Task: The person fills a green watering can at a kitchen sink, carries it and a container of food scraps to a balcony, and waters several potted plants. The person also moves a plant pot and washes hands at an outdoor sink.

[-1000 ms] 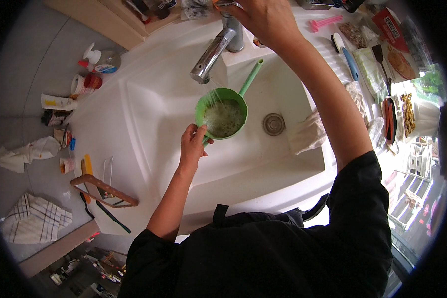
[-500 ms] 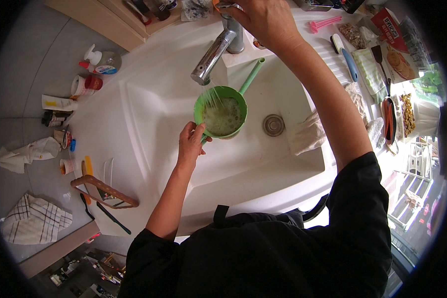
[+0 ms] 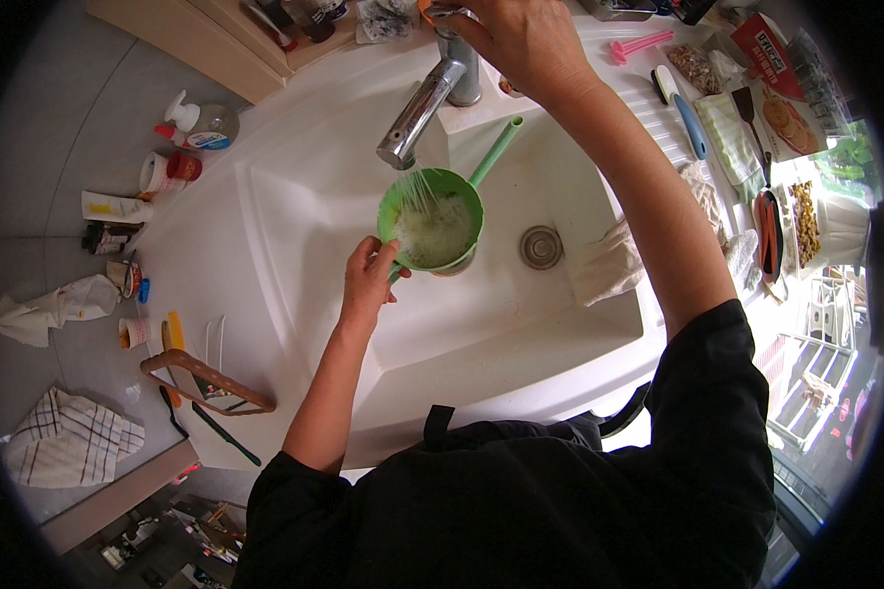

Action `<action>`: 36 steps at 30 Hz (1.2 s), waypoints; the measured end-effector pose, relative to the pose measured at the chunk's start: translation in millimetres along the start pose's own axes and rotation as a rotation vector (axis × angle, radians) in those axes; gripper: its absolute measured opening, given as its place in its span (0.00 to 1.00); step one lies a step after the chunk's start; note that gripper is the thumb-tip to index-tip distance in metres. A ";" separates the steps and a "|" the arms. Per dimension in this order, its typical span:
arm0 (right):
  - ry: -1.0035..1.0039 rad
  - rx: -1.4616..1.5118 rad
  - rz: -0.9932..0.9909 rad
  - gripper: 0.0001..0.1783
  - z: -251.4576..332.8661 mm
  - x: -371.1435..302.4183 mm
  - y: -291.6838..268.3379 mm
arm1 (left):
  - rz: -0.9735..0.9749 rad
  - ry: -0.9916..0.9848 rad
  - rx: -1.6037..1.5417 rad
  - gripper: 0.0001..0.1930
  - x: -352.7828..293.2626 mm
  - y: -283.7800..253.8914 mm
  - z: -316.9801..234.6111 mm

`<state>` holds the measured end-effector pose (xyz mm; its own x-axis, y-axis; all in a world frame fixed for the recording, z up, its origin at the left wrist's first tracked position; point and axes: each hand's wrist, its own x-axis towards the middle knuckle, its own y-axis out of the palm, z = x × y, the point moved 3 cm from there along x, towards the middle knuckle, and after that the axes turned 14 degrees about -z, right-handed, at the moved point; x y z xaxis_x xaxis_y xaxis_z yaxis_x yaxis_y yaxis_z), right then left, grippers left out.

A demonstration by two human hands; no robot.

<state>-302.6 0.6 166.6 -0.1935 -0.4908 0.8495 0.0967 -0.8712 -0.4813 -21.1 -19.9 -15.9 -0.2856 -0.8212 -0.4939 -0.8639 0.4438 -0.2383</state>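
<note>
My left hand (image 3: 368, 280) grips the near-left rim of a green plastic water dipper (image 3: 450, 183), thumb over the edge. Its long handle points up and to the right. Foamy, pale greenish water (image 3: 437, 231) stands in the dipper, which is held over the white sink (image 3: 481, 334). Thin streams fall into it from the chrome faucet (image 3: 422, 113). At the top of the view my right hand (image 3: 525, 44) is closed over the faucet's lever, its fingertips partly cut off by the frame edge. A beige round edge shows beneath the dipper; its kind is hidden.
Right of the dipper lies the metal drain (image 3: 540, 247). A cloth (image 3: 614, 263) hangs over the sink's right wall. A blue-handled brush (image 3: 690, 128) and pink tool (image 3: 641, 46) rest on the ridged ledge. At left are a spray bottle (image 3: 206, 126), cups and a brown curved handle (image 3: 206, 378).
My left hand and the dipper have shifted slightly left, and the foam has spread across the water. The right hand stays on the faucet lever, with water still running.
</note>
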 end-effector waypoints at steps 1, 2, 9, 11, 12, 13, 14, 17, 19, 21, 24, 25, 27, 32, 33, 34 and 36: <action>0.003 0.001 0.003 0.10 0.1 -0.2 0.1 | -0.002 0.002 0.000 0.13 0.5 -0.4 -0.3; 0.005 0.001 0.007 0.10 0.0 -0.3 0.2 | -0.001 -0.004 -0.002 0.13 1.3 -0.7 0.2; 0.005 0.009 -0.001 0.10 -0.1 -0.6 -0.1 | 0.011 -0.018 -0.008 0.13 3.3 -1.2 -0.2; 0.006 -0.001 0.004 0.10 -0.2 -0.8 0.7 | 0.013 -0.018 -0.009 0.13 3.0 -1.1 -0.6; 0.007 -0.001 0.003 0.10 -0.2 -0.7 0.3 | 0.015 -0.017 -0.008 0.13 2.9 -0.9 -0.8; 0.008 -0.001 0.001 0.10 -0.2 -0.6 -0.1 | 0.018 -0.016 -0.007 0.13 2.8 -0.7 -1.0; 0.009 -0.001 0.000 0.10 -0.3 -0.5 -0.5 | 0.013 -0.016 -0.007 0.13 3.0 -0.6 -1.0; -0.003 0.003 -0.007 0.09 0.3 0.1 -0.7 | 0.005 -0.017 -0.007 0.13 3.4 -1.2 -1.1; -0.009 -0.001 -0.018 0.09 0.8 -0.2 -0.7 | 0.010 -0.015 -0.008 0.14 3.4 -1.5 -2.4; -0.015 -0.005 -0.023 0.09 1.0 -0.4 -1.0 | 0.010 -0.017 -0.003 0.14 3.2 -1.7 -3.8; -0.009 -0.010 -0.013 0.09 0.7 -0.3 -1.2 | 0.014 -0.011 0.002 0.14 3.4 -2.6 -4.0; 0.004 -0.009 -0.004 0.09 0.8 -0.4 -0.9 | 0.016 -0.009 0.004 0.14 3.6 -3.0 -3.8; 0.018 -0.012 0.005 0.09 0.6 -1.0 -0.8 | 0.008 -0.008 -0.004 0.14 2.1 -1.9 -5.3; 0.039 -0.015 0.011 0.10 1.3 -1.3 -1.9 | 0.011 -0.006 -0.009 0.14 0.8 -2.4 -3.9; 0.030 -0.026 0.011 0.10 1.2 -0.8 -1.6 | 0.016 -0.006 -0.009 0.14 1.0 -2.2 -4.3; 0.022 -0.037 0.010 0.10 0.7 -0.5 -1.1 | 0.020 -0.007 -0.009 0.14 1.1 -1.9 -4.7; 0.018 -0.046 0.007 0.10 0.7 -0.1 -0.9 | 0.022 -0.009 0.002 0.14 0.6 -2.2 -5.1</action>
<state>-301.9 1.4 167.0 -0.2103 -0.4964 0.8422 0.0529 -0.8660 -0.4972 -21.5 -23.2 -11.3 -0.3004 -0.8080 -0.5069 -0.8569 0.4620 -0.2287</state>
